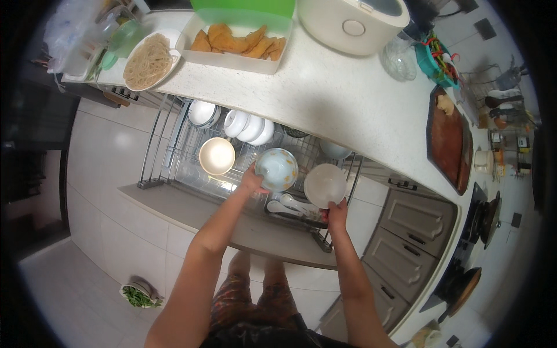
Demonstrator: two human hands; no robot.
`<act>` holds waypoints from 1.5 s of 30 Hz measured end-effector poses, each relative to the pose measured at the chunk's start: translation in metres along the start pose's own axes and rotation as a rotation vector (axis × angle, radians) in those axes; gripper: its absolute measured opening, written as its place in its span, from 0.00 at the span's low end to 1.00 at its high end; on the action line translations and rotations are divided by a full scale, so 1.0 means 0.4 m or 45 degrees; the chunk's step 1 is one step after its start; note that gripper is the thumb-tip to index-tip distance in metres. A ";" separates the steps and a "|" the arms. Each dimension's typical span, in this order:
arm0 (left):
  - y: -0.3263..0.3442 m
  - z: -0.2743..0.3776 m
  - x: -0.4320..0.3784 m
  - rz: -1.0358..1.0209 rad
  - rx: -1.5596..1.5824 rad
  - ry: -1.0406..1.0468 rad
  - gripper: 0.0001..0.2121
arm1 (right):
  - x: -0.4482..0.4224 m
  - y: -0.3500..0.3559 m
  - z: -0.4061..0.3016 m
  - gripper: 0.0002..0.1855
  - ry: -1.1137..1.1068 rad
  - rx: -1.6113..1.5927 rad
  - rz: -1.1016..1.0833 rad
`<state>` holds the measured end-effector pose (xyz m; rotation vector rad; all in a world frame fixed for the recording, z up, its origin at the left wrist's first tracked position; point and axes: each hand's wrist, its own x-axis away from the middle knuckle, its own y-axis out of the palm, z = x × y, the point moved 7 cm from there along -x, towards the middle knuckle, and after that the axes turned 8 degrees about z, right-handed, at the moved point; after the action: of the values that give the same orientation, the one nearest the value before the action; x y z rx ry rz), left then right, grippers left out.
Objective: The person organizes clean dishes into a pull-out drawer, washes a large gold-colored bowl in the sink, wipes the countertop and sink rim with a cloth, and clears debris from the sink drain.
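My left hand (253,180) grips the left rim of a pale blue bowl with yellow patterns (276,169), above the open wire dish drawer (191,185). To its right, my right hand (337,213) holds the lower rim of a whitish translucent bowl (325,185). The two bowls are apart. A cream bowl (216,156) stands in the drawer left of my left hand. Behind it are several white bowls (250,127) leaning in a row and a white bowl with a dark rim (203,113). White spoons (285,208) lie between my hands, near the drawer's front.
On the white countertop (339,113) stand a plate of noodles (148,61), a plastic box of fried pieces (237,43), a cream rice cooker (352,26) and a glass bowl (398,61). A cutting board (448,139) lies right. A pot of greens (138,295) is on the floor.
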<state>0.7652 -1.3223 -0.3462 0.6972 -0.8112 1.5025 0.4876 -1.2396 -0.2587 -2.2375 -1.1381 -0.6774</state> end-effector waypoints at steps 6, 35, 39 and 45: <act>-0.025 -0.037 -0.183 0.025 -0.301 0.490 0.25 | -0.080 0.060 0.012 0.19 -0.256 -0.003 -0.031; -0.059 0.157 0.629 0.423 -1.189 1.333 0.06 | 0.034 -0.033 -0.009 0.13 0.033 0.316 -0.370; -0.044 0.152 0.622 0.423 -1.365 1.337 0.04 | 0.048 0.035 0.035 0.12 0.070 0.202 -0.482; -0.040 0.128 0.628 0.485 -1.546 1.253 0.03 | -0.049 0.098 0.030 0.10 -0.181 0.580 -0.271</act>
<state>0.7571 -1.2199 -0.1108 -1.0677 -0.8745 1.1364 0.5124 -1.2622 -0.2892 -1.8155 -1.4497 -0.2991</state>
